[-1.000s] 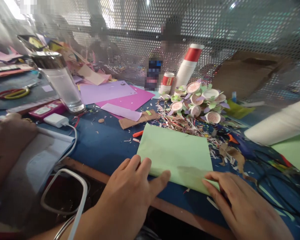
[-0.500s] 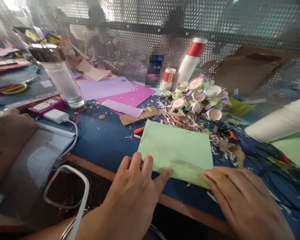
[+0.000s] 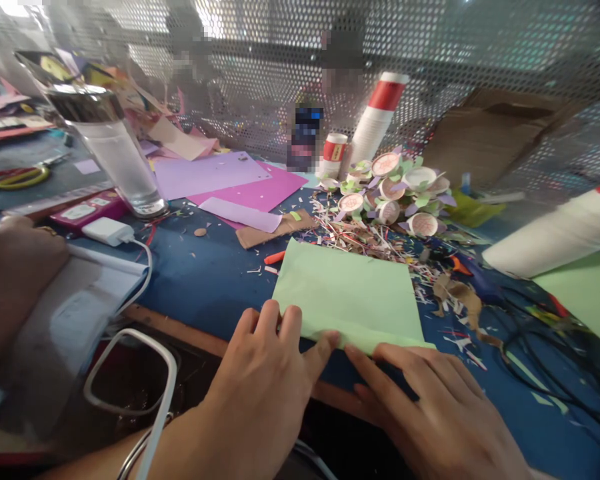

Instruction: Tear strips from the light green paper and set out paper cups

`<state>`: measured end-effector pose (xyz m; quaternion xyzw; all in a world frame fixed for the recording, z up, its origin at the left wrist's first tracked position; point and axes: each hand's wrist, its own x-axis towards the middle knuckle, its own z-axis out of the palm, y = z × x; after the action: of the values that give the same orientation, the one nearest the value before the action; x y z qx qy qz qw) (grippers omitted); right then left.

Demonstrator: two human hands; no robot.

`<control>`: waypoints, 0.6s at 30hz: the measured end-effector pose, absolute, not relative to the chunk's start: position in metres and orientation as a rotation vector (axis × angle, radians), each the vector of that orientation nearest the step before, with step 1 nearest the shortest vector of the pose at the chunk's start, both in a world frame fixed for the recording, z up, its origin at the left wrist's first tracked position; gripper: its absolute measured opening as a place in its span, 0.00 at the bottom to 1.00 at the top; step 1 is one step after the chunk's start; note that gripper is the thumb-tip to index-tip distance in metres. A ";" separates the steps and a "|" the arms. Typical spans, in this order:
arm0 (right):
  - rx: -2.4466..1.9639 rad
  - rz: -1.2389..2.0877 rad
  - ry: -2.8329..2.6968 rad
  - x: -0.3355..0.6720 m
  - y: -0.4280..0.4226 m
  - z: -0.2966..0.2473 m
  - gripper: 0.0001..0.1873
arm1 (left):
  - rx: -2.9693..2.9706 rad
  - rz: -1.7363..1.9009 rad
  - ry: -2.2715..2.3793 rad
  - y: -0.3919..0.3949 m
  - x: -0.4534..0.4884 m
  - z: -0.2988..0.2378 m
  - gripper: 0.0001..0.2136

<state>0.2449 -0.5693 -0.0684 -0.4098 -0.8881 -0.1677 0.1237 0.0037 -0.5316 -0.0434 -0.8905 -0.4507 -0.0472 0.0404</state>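
Observation:
A sheet of light green paper (image 3: 350, 287) lies at the table's front edge, with a narrow strip folded along its near side. My left hand (image 3: 265, 373) grips the near left edge, its thumb pressed on the fold and its other fingers curled at the paper's left side. My right hand (image 3: 430, 407) is at the near right edge, forefinger on the fold close to my left thumb. The right hand's other fingers lie over the folded strip, and its thumb is below the edge. What lies under the fold is hidden.
Paper scraps surround a cluster of small paper cups (image 3: 393, 190). Stacked cups (image 3: 373, 120) stand behind; a cup stack (image 3: 550, 233) lies right near black cables (image 3: 525, 360). Left are a water bottle (image 3: 115, 153), white cable (image 3: 173, 380) and another person's hand (image 3: 25, 257) on a notebook.
My right hand has slid left along the near edge, bringing its forefinger close to my left thumb. The near strip now looks flatter. My left hand stays in place.

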 end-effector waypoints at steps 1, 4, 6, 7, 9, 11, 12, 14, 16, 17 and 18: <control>-1.203 -0.486 -2.587 0.244 -0.569 -0.068 0.23 | -2.729 -0.145 -1.384 -0.532 0.004 -0.043 0.22; -1.221 -0.478 -2.558 0.242 -0.570 -0.068 0.21 | -2.744 -0.140 -1.393 -0.532 0.004 -0.042 0.22; -1.231 -0.478 -2.535 0.242 -0.571 -0.068 0.20 | -2.746 -0.133 -1.401 -0.532 0.004 -0.041 0.21; -1.239 -0.479 -2.527 0.243 -0.572 -0.068 0.20 | -2.743 -0.133 -1.405 -0.531 0.004 -0.041 0.21; -1.254 -0.482 -2.518 0.244 -0.574 -0.068 0.19 | -2.742 -0.132 -1.410 -0.530 0.004 -0.041 0.21; -1.261 -0.481 -2.518 0.247 -0.575 -0.069 0.20 | -2.742 -0.136 -1.407 -0.529 0.003 -0.042 0.22; -1.267 -0.475 -2.523 0.248 -0.576 -0.069 0.20 | -2.741 -0.136 -1.403 -0.529 0.003 -0.042 0.22; -1.276 -0.467 -2.528 0.250 -0.578 -0.070 0.21 | -2.734 -0.141 -1.384 -0.530 0.002 -0.043 0.24; -1.293 -0.464 -2.516 0.252 -0.580 -0.071 0.21 | -2.726 -0.155 -1.368 -0.530 0.001 -0.045 0.24; -1.294 -0.467 -2.503 0.252 -0.581 -0.071 0.21 | -2.723 -0.164 -1.363 -0.531 0.001 -0.046 0.24; -1.291 -0.471 -2.487 0.253 -0.581 -0.071 0.21 | -2.719 -0.173 -1.364 -0.532 0.000 -0.046 0.24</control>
<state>0.2527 -0.5814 -0.0712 -0.4493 -0.8654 -0.1638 0.1497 0.0003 -0.5316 -0.0461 -0.8914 -0.4473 -0.0566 0.0473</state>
